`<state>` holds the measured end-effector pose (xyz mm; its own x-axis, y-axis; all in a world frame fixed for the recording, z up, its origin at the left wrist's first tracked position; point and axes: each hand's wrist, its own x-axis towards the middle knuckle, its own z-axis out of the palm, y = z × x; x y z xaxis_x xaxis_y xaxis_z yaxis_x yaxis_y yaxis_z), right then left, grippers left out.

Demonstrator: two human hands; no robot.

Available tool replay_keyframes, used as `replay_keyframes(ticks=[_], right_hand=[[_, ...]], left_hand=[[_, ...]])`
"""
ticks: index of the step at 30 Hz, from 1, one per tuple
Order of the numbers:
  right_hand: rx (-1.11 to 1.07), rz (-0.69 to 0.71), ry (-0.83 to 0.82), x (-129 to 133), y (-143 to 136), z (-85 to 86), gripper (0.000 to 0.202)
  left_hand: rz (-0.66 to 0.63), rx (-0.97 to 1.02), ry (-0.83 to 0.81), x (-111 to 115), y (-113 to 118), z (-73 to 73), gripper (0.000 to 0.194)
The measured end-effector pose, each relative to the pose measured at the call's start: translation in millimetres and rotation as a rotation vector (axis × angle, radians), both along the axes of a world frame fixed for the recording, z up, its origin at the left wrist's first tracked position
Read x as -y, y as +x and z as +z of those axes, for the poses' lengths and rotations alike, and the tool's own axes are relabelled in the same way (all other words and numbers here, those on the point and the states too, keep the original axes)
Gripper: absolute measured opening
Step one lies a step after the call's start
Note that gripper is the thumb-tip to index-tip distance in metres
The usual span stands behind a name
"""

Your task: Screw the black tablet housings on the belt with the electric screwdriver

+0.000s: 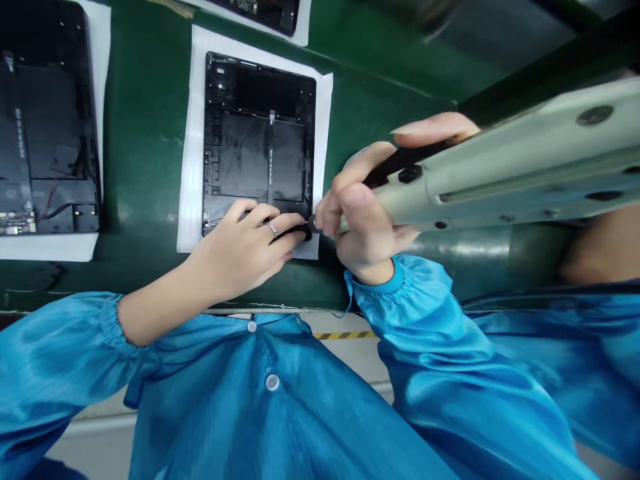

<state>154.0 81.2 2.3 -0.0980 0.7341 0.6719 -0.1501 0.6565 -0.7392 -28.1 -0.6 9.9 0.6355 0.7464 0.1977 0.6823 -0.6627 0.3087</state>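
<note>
Black tablet housing lying open side up on a white sheet upon a green table, directly in front of the wearer. A line of minute pale characters runs lengthwise along a narrow strip within the housing; similar marks appear in the neighbouring housing at left, and both are too small to read. This neighbour rests on its own pale sheet and shows a red wire near its lower end; a third housing is cut off by the upper edge of the view. A pale green powered driver extends from the right border, hiding part of the table; beyond its lower side appears the blue garment of another person. The left hand, wearing a ring, reaches palm down across the near end of the central housing and masks its lower right corner; whether its grip pinches anything under the fingers cannot be told. The right hand has its grip wrapped around the front of the driver, held nearly level, with the dark tip at that same corner, just beside the left fingertips.
</note>
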Motion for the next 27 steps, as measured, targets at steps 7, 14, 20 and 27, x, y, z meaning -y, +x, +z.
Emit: replay_keyframes(ticks=[7, 14, 20, 27], right_hand=[[-0.183, -0.092, -0.021, -20.3, 1.8, -3.6, 0.05], [-0.271, -0.427, 0.023, -46.1, 51.7, 5.3, 0.038], [-0.213, -0.447, -0.009, -49.5, 58.1, -9.0, 0.042], [-0.202, -0.365, 0.035, -54.4, 57.5, -9.8, 0.036]], left_hand=[[-0.005, -0.033, 0.061, -0.6, -4.8, -0.3, 0.033], [0.003, -0.04, 0.093, -0.2, -5.3, 2.4, 0.041], [-0.004, -0.029, 0.069, -2.4, -7.7, 3.4, 0.044], [-0.005, -0.008, 0.107, -3.8, -7.9, 3.3, 0.039]])
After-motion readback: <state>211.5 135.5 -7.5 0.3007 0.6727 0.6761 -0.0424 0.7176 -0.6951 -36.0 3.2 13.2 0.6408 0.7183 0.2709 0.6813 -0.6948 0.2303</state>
